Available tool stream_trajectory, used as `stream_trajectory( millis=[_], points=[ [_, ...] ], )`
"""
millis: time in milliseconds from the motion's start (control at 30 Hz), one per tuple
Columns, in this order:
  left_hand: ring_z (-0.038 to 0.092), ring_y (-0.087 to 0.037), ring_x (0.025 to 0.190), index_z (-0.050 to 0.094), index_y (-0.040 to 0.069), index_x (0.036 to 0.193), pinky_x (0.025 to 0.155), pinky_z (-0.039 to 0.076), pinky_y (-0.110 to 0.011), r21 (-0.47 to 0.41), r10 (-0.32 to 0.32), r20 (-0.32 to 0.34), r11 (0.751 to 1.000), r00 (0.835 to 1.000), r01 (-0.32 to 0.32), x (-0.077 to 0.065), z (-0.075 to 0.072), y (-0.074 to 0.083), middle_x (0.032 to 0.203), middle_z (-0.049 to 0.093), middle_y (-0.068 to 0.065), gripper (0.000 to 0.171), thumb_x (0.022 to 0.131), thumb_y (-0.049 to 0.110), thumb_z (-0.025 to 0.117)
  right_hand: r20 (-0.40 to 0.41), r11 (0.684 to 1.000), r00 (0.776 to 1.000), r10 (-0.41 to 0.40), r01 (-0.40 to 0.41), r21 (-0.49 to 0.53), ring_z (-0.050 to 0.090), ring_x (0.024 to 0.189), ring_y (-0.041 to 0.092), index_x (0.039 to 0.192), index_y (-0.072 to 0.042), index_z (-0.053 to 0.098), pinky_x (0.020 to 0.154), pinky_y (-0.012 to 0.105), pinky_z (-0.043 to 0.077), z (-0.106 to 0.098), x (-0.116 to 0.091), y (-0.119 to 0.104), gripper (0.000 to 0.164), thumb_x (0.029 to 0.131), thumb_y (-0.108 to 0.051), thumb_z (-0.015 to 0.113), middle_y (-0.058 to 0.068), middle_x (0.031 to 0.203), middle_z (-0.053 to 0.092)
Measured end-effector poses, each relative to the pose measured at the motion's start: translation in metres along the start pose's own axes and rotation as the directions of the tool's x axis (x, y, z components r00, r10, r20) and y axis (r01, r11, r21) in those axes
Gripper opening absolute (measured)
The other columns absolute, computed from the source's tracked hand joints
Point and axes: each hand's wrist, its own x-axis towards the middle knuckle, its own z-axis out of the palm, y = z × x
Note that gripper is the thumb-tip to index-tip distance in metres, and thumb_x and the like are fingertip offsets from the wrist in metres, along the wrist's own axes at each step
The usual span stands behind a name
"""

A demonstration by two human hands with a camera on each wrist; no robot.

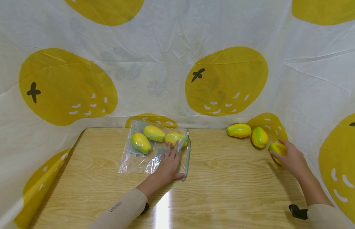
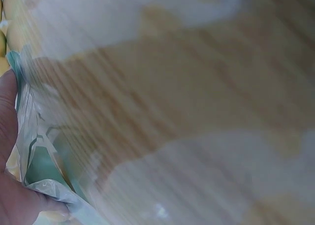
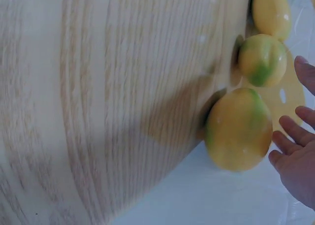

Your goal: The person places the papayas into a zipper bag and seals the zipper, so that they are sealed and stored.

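My left hand point(image 1: 167, 165) lies with spread fingers on a clear zip bag point(image 1: 124, 163), near its green-edged mouth. Inside the bag are three yellow-green papayas, a left one point(image 1: 141, 143), a middle one point(image 1: 154, 133) and one point(image 1: 173, 137) partly behind my fingertips. In the left wrist view, a thumb and finger spread the bag's mouth point(image 2: 47, 168). My right hand point(image 1: 295, 159) is at the nearest of three loose papayas point(image 1: 276, 149), its fingers around the far side. The right wrist view shows those fingers point(image 3: 293, 131) spread beside that papaya point(image 3: 238, 129), not closed round it.
Two more loose papayas, one upright-looking point(image 1: 260, 137) and one on its side point(image 1: 239, 130), lie along the back right of the wooden table point(image 1: 212, 190). A white cloth point(image 1: 154, 82) with yellow fruit prints hangs behind and at both sides.
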Motion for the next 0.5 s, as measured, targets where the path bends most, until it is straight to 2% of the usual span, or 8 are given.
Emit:
stream_trajectory(
  millis=[367, 500],
  points=[
    [-0.002, -0.05, 0.157, 0.027, 0.001, 0.162, 0.111, 0.033, -0.074, 0.023, 0.005, 0.005, 1.0, 1.0, -0.005, 0.0, -0.001, 0.002, 0.174, -0.009, -0.015, 0.119, 0.076, 0.064, 0.082, -0.024, 0.998, 0.999, -0.025, 0.024, -0.052, 0.035, 0.125, 0.07, 0.15, 0.021, 0.028, 0.099, 0.078, 0.033, 0.007, -0.003, 0.018, 0.085, 0.1, -0.034, 0.069, 0.054, 0.139, 0.035],
    [0.0, -0.051, 0.157, 0.027, 0.001, 0.162, 0.111, 0.033, -0.075, 0.028, 0.006, 0.0, 1.0, 1.0, -0.006, 0.0, 0.0, 0.001, 0.174, -0.008, -0.015, 0.119, 0.077, 0.065, 0.081, -0.027, 0.998, 0.999, -0.034, 0.032, -0.062, 0.041, 0.12, 0.069, 0.144, 0.026, 0.033, 0.095, 0.075, 0.038, 0.012, -0.002, 0.024, 0.083, 0.097, -0.03, 0.073, 0.054, 0.134, 0.04]
  ],
)
